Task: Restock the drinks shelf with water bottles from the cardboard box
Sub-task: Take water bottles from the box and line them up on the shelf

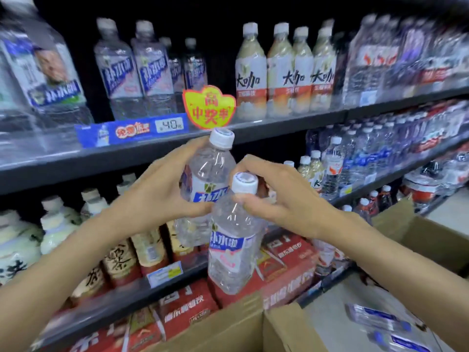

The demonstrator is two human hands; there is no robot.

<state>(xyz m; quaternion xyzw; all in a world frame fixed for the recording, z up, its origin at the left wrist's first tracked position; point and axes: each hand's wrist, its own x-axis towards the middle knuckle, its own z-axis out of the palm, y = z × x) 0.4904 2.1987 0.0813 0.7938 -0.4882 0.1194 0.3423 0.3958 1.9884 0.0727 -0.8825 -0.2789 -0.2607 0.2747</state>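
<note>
Two water bottles are in hand, both upright: the farther bottle (206,174) gripped round its body by the left hand (162,191), nearer the shelf gap (218,69) above it, the nearer bottle (234,240) pinched at the neck by the right hand (274,196), over one cardboard box (253,331).

Open shelf gap (218,72) between clear bottles (134,72) and milky bottles (284,72); yellow tag (209,106) in front
</note>
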